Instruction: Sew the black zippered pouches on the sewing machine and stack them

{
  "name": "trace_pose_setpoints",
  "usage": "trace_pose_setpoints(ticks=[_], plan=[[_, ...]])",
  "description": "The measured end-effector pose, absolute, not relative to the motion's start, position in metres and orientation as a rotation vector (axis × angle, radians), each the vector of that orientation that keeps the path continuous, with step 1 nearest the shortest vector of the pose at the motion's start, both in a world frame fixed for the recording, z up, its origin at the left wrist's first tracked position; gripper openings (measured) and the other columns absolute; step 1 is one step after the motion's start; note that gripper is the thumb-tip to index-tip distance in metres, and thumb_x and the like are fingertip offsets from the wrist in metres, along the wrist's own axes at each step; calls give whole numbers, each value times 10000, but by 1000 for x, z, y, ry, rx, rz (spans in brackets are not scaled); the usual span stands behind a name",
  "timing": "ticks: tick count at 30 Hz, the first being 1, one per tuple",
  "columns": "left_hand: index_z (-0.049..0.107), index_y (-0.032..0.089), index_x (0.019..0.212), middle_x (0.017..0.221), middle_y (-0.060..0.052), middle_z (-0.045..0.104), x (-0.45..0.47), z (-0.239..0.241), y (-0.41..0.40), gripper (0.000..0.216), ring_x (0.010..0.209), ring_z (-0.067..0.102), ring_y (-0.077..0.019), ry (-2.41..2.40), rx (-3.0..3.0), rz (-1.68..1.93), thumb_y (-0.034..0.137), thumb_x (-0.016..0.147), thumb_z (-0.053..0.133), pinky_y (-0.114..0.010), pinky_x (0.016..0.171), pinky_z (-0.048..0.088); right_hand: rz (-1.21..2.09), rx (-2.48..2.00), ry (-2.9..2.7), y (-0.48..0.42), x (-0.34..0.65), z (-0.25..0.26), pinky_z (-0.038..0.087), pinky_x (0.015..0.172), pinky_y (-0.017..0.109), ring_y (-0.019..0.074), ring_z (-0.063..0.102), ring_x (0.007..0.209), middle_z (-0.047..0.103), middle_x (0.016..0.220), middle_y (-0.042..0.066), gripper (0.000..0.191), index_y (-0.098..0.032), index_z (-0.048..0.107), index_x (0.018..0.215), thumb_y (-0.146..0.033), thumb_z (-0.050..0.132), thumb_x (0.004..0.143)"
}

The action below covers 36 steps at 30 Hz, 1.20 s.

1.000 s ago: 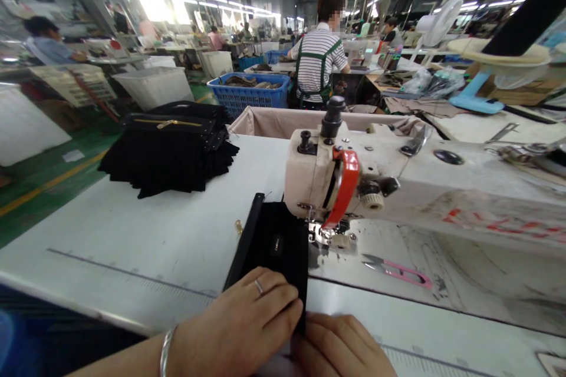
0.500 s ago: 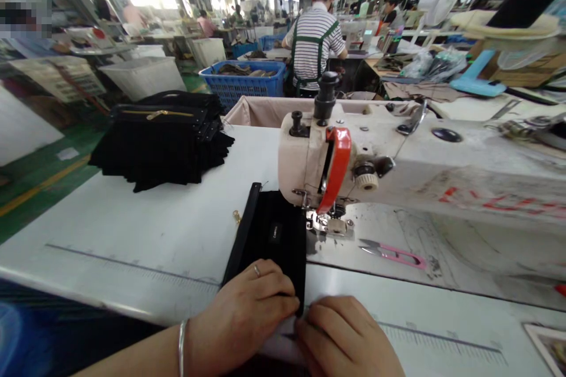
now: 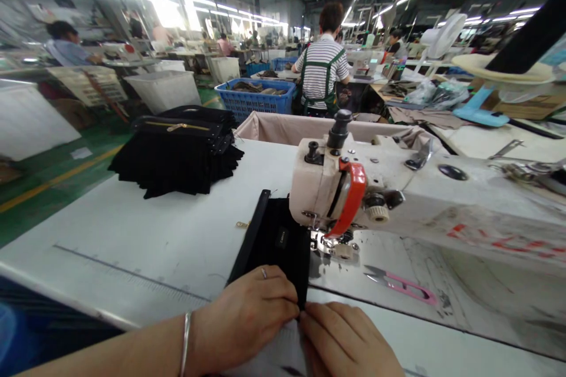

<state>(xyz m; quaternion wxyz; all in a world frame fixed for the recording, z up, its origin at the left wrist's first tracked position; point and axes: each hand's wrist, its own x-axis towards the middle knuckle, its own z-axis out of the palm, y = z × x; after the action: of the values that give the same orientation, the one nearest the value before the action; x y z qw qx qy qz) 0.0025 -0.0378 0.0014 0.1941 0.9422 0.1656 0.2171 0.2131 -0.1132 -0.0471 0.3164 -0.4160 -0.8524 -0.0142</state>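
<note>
A black zip pouch (image 3: 283, 265) with a small dark label lies flat on the white machine table, its right edge at the presser foot (image 3: 338, 247) of the sewing machine (image 3: 375, 188). A gold zipper pull (image 3: 242, 225) sticks out from its left side. My left hand (image 3: 252, 312), with a ring and a bangle, is closed on the pouch's near end. At the near right corner, the fingertips of my right hand (image 3: 345, 339) pinch the pouch edge, close beside the left fingers. A pale, whitish patch shows below the hands; what it is I cannot tell.
Thread snips with a pink handle (image 3: 402, 285) rest right of the presser foot. A stack of black pouches (image 3: 177, 153) sits at the table's far left. Beyond are a fabric-lined bin (image 3: 274, 126), a blue basket (image 3: 256, 103) and a person in a striped shirt (image 3: 325, 65).
The head view has tilted up a little, so the scene sits lower and further right. My right fingers have come closer against the pouch corner. The zipper pull has swung flatter.
</note>
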Motion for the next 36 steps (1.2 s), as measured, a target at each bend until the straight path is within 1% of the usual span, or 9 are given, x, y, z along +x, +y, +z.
trace_pose_setpoints(ticks=[3,6,13,17,22,25,29,32,36], plan=[[614,134,994,968,-34,675,1,-1,-28,174,922,595,-137,430,2656,573,73,963,454,-291,914,438,2,-1133,-2274,-107,215,-46,508,810,335,211,623,913,692,1082,34,231,-199,644,1134,-172,523,939],[623,131,1008,1009,-40,684,1,-2,-19,187,946,597,-142,420,2674,614,68,962,454,-284,924,445,23,-1143,-2278,-98,215,-42,516,780,341,215,617,893,683,1069,46,241,-190,634,1131,-161,520,921],[655,152,1006,1012,-37,706,5,-5,4,207,952,606,-161,423,2712,579,94,959,462,-291,926,467,111,-1257,-2331,-82,216,-27,523,745,362,224,597,863,648,1033,71,272,-193,601,1182,-185,526,921],[655,160,1008,1027,-23,708,8,-6,15,207,991,603,-151,430,2710,569,75,946,476,-270,955,460,89,-1299,-2322,-73,217,-22,521,756,368,229,597,863,638,999,73,290,-191,599,1183,-169,527,902],[659,174,1029,1067,-21,705,10,-14,31,200,1036,606,-154,443,2731,573,77,926,517,-275,974,463,20,-1419,-2340,-62,219,-25,515,744,366,230,618,850,649,1034,60,329,-220,586,1206,-193,553,880],[682,185,1013,1061,-15,713,13,-16,40,202,1035,621,-157,487,2730,576,90,923,528,-279,977,466,-42,-1474,-2364,-56,220,-29,511,725,372,229,627,811,661,1038,58,327,-221,584,1215,-224,550,889],[704,208,994,1045,-3,724,17,-12,50,234,990,646,-151,539,2742,575,76,910,530,-269,942,475,-80,-1532,-2368,-50,219,-32,525,739,401,266,639,876,668,1015,90,341,-192,589,1225,-240,539,891],[714,203,926,985,1,736,21,-7,56,236,936,661,-151,565,2756,571,67,904,522,-258,916,479,-58,-1551,-2354,-49,216,-31,530,752,423,283,635,899,662,974,114,335,-176,601,1217,-240,524,897],[714,184,813,937,-15,735,25,-5,63,227,922,664,-172,616,2761,599,75,897,533,-276,921,477,-29,-1560,-2294,-50,214,-32,524,785,450,294,624,924,652,953,127,316,-167,623,1193,-235,499,911]])
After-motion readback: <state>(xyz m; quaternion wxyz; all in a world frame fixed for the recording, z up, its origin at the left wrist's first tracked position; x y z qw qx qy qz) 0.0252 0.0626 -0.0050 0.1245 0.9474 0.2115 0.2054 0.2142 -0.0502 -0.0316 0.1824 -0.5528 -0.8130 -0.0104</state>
